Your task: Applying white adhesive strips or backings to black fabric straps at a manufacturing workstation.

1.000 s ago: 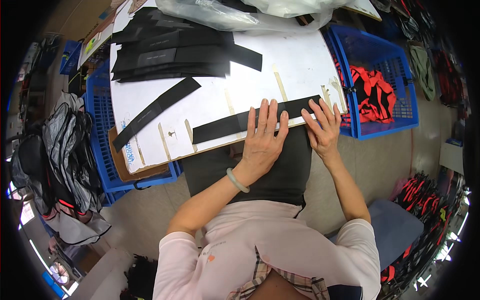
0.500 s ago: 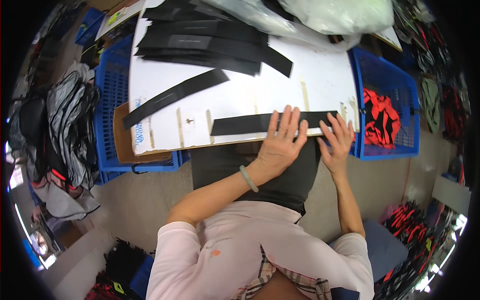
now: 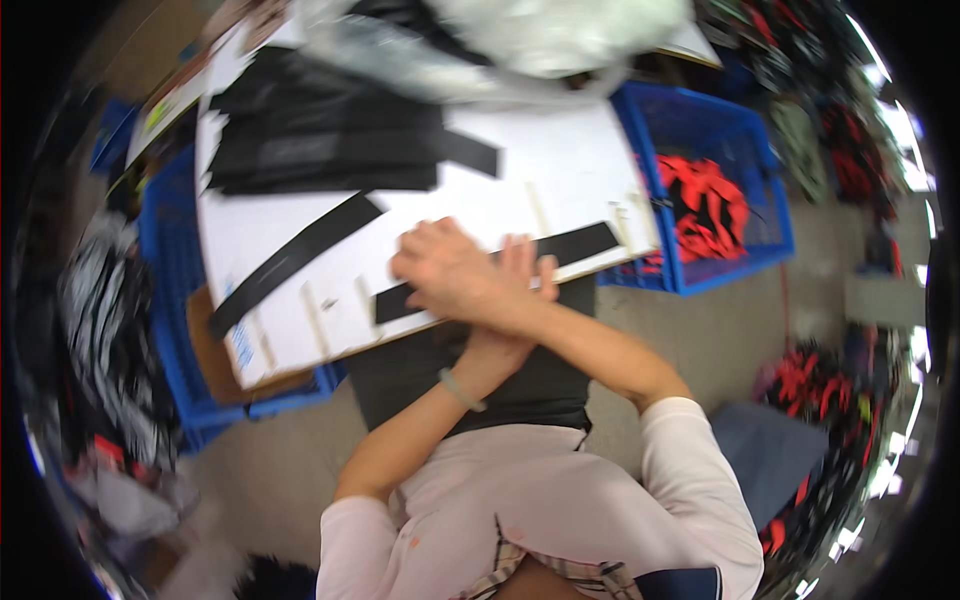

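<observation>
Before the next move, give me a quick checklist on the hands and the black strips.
1. Front strip along the table's near edge: ok.
2. Left hand over that strip, fingers extended: ok.
3. Arms uncrossed: not ok; the right forearm crosses over the left hand.
4. Right hand's grip: cannot tell, blurred.
5. Front strip flat beneath the hands: cannot tell, hidden.
6. Diagonal strip apart from front strip: ok.
</observation>
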The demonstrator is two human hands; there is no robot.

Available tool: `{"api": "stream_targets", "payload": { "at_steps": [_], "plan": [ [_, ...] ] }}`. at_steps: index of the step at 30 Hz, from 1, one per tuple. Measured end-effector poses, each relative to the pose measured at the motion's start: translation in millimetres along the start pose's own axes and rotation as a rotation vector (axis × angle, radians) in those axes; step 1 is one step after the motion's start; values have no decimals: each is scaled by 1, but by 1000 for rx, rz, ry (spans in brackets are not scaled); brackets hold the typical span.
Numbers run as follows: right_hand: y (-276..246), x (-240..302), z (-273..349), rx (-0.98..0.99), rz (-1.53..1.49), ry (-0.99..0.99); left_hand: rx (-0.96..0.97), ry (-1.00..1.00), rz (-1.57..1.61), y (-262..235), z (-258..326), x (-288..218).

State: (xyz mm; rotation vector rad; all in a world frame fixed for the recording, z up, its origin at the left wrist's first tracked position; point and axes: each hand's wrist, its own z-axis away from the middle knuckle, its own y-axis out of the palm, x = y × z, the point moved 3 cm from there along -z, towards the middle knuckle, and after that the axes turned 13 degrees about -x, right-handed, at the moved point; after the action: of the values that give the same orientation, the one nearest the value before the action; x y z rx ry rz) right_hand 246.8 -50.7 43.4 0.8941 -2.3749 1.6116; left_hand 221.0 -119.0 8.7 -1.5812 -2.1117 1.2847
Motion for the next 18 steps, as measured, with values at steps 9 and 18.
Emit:
{"api": "stream_targets", "payload": {
  "at_steps": [9, 18],
  "plan": [
    [-153, -110, 71, 16, 350, 515, 107, 89, -127, -11, -9, -7],
    [-140, -136, 86, 231, -11, 662, 160, 81, -144, -12, -11, -6]
  ]
}}
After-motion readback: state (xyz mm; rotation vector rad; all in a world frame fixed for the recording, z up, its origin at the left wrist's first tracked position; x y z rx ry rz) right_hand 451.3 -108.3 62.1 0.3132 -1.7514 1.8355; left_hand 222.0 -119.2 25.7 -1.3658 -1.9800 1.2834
